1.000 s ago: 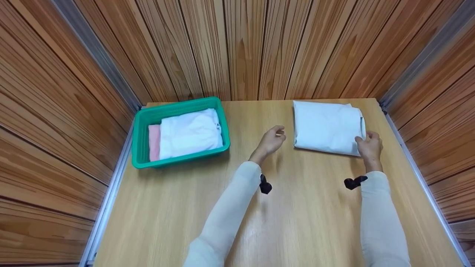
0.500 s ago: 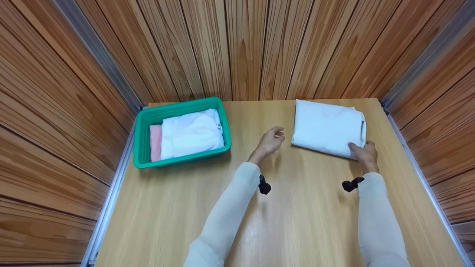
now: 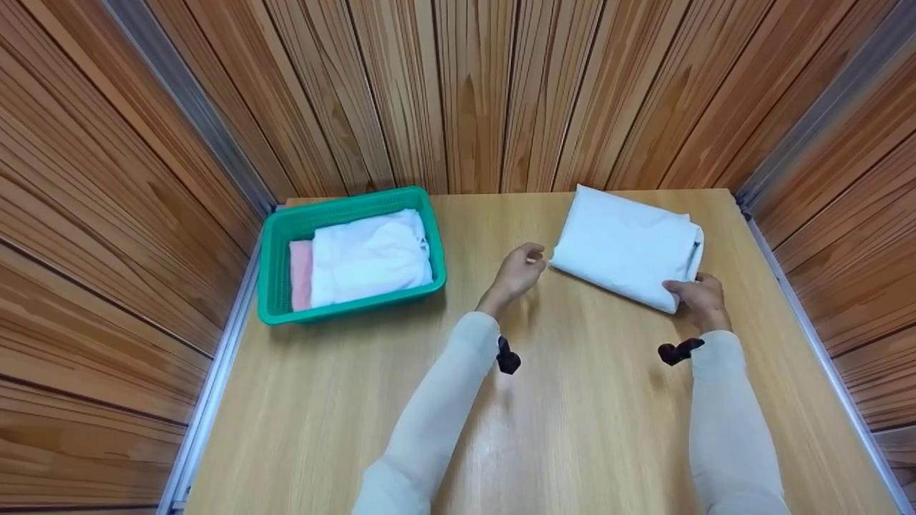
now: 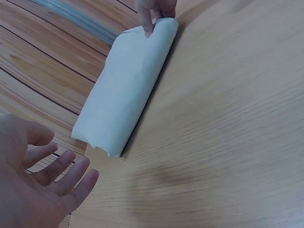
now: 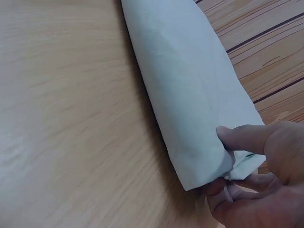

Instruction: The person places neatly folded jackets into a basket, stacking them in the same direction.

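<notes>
A folded white cloth lies slanted at the back right of the table. My right hand pinches its near right corner, thumb on top and fingers underneath, as the right wrist view shows with the cloth's rounded fold. Just off the cloth's left corner is my left hand, fingers loosely bent and holding nothing. In the left wrist view that hand has its fingers spread, a small gap short of the cloth's near end.
A green plastic basket stands at the back left. Inside it lie a folded white cloth and a folded pink cloth. Wood-patterned panels rise behind the table and at both sides.
The right hand has drawn the cloth's right corner toward the person, turning the cloth so its left corner comes close to the left hand. The left hand has barely moved.
</notes>
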Available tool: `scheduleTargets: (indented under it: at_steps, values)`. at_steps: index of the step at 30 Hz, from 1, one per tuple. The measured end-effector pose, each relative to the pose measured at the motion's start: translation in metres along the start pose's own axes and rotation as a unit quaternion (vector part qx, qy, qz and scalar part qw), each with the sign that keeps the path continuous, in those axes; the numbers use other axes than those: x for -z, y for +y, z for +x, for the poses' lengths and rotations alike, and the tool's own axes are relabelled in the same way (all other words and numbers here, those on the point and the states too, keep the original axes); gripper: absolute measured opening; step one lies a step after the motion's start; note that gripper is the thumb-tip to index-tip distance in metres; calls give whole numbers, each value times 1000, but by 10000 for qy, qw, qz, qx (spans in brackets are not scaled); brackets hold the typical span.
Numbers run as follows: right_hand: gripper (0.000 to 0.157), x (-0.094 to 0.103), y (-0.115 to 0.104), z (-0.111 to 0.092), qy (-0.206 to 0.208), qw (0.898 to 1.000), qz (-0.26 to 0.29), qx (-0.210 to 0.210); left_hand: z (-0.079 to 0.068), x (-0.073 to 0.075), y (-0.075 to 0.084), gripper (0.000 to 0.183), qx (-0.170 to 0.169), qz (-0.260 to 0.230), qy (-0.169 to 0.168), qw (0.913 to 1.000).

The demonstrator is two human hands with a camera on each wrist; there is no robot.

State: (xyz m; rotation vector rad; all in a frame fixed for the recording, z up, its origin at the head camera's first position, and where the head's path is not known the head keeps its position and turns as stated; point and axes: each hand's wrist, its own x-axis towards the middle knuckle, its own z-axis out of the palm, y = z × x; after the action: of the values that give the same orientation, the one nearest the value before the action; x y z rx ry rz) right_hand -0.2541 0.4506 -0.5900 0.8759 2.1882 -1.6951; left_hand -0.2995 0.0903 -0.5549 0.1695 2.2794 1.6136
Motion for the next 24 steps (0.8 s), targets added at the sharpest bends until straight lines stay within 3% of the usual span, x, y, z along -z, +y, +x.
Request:
scheduleTargets:
  at_steps: [4, 12, 16, 24]
  values:
    - [86, -3, 0, 1, -151, 9997, -97, 143, 2, 2, -1, 40, -123, -20, 18, 9999]
    - [85, -9, 2, 1, -592, 9963, -438, 454, 4, 9, -9, 39, 302, -10, 109, 9995]
    - [88, -12, 4, -1, -867, 9936, -490, 534, 3, 15, -16, 39, 268, 4, 128, 9996]
    - [87, -28, 7, -8, -1307, 9861, -687, 758, -2, 26, -36, 42, 428, -539, 114, 9976]
